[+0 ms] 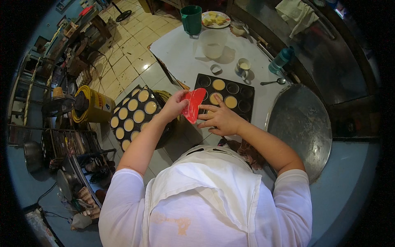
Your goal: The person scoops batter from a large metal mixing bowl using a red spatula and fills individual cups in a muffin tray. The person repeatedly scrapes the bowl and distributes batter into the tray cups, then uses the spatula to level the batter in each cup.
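Note:
My left hand (179, 103) grips a red plastic dough scraper (195, 105), whose surface is smeared with something pale. Beside its edge, my right hand (217, 115) is spread with nothing in it, over the near left part of a dark muffin tin (237, 81) on the table. Several cups of that tin hold pale yellow batter (218, 85); others show no batter. My right hand covers some of the cups. Left of my left forearm sits another dark muffin tin (135, 105), with batter in many of its cups.
A translucent plastic bowl (213, 44), a mug (243, 67), a green pitcher (192, 20) and a plate of yellow pieces (226, 26) stand farther back. A spoon (273, 81) and a teal bottle (281, 59) lie right. A large metal basin (297, 123) borders my right arm; a yellow bucket (92, 103) stands left.

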A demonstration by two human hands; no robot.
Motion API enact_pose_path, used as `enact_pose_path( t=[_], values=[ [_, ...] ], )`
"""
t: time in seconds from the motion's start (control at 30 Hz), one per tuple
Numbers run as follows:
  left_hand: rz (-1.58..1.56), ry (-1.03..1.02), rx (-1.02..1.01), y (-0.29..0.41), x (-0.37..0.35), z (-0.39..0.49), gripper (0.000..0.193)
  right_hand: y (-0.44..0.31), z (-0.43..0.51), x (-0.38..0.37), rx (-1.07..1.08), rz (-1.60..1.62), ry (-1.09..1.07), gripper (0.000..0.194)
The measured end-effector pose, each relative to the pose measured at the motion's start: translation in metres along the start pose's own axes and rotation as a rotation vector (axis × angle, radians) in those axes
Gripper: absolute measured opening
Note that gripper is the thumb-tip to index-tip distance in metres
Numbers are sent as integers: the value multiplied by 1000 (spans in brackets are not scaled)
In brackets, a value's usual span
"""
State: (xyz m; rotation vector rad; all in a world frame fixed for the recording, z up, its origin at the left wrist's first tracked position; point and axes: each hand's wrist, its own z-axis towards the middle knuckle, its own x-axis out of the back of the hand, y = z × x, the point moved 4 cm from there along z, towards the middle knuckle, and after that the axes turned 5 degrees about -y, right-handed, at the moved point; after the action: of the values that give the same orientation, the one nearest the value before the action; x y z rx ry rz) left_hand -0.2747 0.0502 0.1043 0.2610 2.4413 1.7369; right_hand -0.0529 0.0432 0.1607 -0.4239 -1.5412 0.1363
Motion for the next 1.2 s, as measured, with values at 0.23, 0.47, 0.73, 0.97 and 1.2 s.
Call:
enact_pose_path(
  t=[0.23,0.47,0.73,0.97,1.2],
  values=[
    [96,34,-56,6,2,0,44,1,0,2,-15,-23,2,42],
    [161,-47,-105,16,-16,-3,41,2,0,3,-41,-24,-34,45],
    [-132,-96,70,27,2,-1,45,-2,-2,6,-10,-236,-78,41],
    [-38,-144,142,18,-14,8,40,-2,7,-5,5,-234,-112,32],
    [-361,-130,6,19,-13,-4,45,31,-21,20,-311,189,429,44]
  ],
)
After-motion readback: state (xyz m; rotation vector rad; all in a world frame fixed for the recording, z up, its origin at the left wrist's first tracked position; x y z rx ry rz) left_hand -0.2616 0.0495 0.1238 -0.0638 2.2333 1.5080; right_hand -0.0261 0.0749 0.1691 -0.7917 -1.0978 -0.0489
